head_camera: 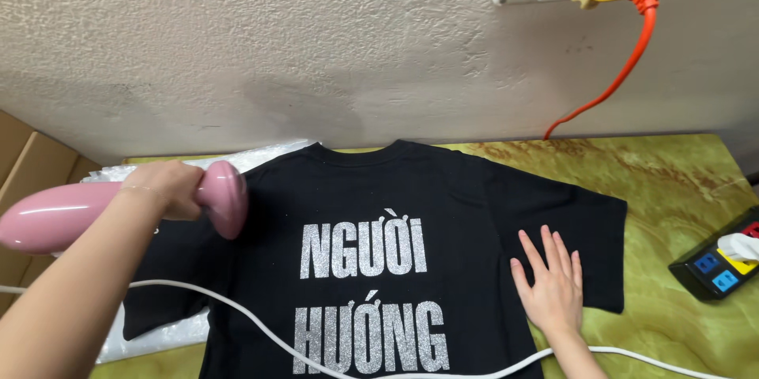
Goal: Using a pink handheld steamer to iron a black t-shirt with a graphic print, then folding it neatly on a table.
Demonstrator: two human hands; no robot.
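Left arm (pixel 55 300) nearest; black shirt (pixel 443 189) on green marbled table (pixel 672 181), textured wall (pixel 237 31) behind.

Green marbled table (pixel 672 177) carries black T-shirt (pixel 443 197), power strip (pixel 715 264), perhaps plastic wrap (pixel 162 335).

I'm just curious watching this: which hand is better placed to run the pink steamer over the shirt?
Left, most likely. The left hand already holds the pink steamer, its head at the shirt's shoulder. The right hand lies flat on the shirt near the other sleeve, holding nothing.
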